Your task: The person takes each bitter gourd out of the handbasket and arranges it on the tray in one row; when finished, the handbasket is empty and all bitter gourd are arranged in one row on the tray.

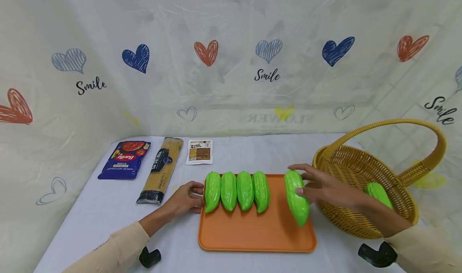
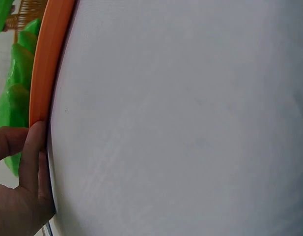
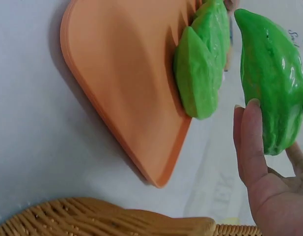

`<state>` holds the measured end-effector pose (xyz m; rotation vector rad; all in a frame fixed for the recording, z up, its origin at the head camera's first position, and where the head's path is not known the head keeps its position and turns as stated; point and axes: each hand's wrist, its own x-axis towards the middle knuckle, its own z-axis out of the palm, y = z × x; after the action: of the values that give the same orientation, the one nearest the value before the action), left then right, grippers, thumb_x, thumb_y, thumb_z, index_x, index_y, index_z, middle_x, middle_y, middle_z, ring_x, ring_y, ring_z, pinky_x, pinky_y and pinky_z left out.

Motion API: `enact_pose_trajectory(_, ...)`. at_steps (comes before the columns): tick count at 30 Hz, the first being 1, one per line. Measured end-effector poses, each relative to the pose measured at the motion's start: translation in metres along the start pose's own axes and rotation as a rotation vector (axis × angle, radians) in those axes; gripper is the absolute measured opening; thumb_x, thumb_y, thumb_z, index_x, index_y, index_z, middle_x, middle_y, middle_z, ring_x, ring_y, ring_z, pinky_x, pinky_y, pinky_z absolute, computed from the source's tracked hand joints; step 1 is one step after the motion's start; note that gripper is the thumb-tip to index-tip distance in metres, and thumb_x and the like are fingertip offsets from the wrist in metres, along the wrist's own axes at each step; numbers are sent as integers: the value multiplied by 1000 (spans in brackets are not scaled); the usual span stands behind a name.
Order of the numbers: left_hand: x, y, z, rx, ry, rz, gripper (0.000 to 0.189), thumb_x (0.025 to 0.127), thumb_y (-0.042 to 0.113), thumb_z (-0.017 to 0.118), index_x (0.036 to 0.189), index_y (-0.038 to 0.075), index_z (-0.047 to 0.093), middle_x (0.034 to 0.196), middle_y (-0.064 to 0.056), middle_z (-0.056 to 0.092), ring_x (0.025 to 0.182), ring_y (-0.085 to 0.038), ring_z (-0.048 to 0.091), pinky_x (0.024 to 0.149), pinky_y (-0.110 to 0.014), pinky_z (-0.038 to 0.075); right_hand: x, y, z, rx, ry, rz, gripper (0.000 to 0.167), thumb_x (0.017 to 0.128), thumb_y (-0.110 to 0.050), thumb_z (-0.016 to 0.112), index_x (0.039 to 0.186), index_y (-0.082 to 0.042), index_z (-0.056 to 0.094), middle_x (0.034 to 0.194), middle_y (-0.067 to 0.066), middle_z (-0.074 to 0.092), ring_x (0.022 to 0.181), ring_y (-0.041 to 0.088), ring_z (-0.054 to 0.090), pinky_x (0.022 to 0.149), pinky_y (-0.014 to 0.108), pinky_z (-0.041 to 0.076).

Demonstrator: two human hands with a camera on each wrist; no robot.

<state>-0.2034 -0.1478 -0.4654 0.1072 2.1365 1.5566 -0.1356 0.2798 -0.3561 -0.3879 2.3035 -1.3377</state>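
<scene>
My right hand (image 1: 317, 186) holds a green bitter melon (image 1: 296, 196) by its sides, fingers on one side and thumb on the other. It is raised above the right part of the orange tray (image 1: 252, 235). In the right wrist view the held bitter melon (image 3: 271, 81) is apart from the tray. Several more bitter melons (image 1: 245, 190) lie in a row along the tray's back left half. My left hand (image 1: 185, 198) grips the tray's left edge; in the left wrist view its fingers (image 2: 33, 152) meet the rim beside the nearest bitter melon.
A wicker basket (image 1: 400, 208) with a tall handle stands right of the tray, one bitter melon (image 1: 378, 194) inside. At the back left lie a blue Barilla pouch (image 1: 124, 160), a spaghetti pack (image 1: 161, 170) and a small white packet (image 1: 200, 151). A curtain hangs behind the table.
</scene>
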Motion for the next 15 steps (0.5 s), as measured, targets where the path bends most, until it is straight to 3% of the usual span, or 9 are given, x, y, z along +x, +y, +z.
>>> enact_pose_trajectory(4,0,0,-1,-7,-4,4,63,82,2,70,139,-1,46,127,-17,56,104,-21,65,77,-36,64,8,2,5,-12,34,1,61,99,-27,63,151,-21,33,145,31,41,117,38,60,81,45,60)
enact_pose_trajectory(9,0,-1,0,-9,-4,-1,63,81,2,70,140,-1,46,127,-17,55,103,-20,65,77,-36,64,15,8,11,-22,56,7,62,98,-29,65,152,-22,35,143,27,46,120,38,60,85,43,58)
enact_pose_trajectory(15,0,0,0,0,4,-4,63,81,3,70,140,0,47,127,-16,56,102,-20,65,76,-36,64,20,13,18,-10,70,14,61,99,-31,62,154,-24,35,150,28,38,128,42,54,87,41,56)
